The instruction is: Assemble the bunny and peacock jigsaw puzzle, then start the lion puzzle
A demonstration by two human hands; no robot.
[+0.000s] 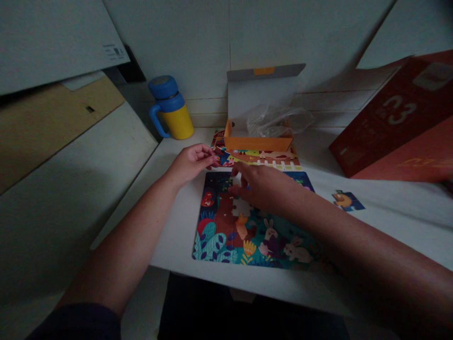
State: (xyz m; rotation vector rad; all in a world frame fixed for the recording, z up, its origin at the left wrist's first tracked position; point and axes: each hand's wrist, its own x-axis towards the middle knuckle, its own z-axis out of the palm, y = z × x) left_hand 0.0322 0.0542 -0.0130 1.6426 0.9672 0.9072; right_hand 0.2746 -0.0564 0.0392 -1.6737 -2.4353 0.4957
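Observation:
A jigsaw puzzle [219, 241] with painted forest animals lies on the white table, most of its picture joined. White shows through a gap near its middle. My right hand [262, 186] is over the upper part of the puzzle, thumb and index finger apart, covering some of it. At the puzzle's upper left, my left hand [193, 163] pinches what looks like a small dark puzzle piece [220, 152] at its fingertips. To the right of the puzzle lies a loose piece [348, 200] with an orange animal on dark blue.
An open orange box [258, 143] with a clear plastic bag [271, 122] stands behind, on a colourful printed sheet [279, 158]. A blue and yellow mug [177, 115] is at the back left. A large red box [392, 123] leans at right; cardboard boxes [63, 113] are at left.

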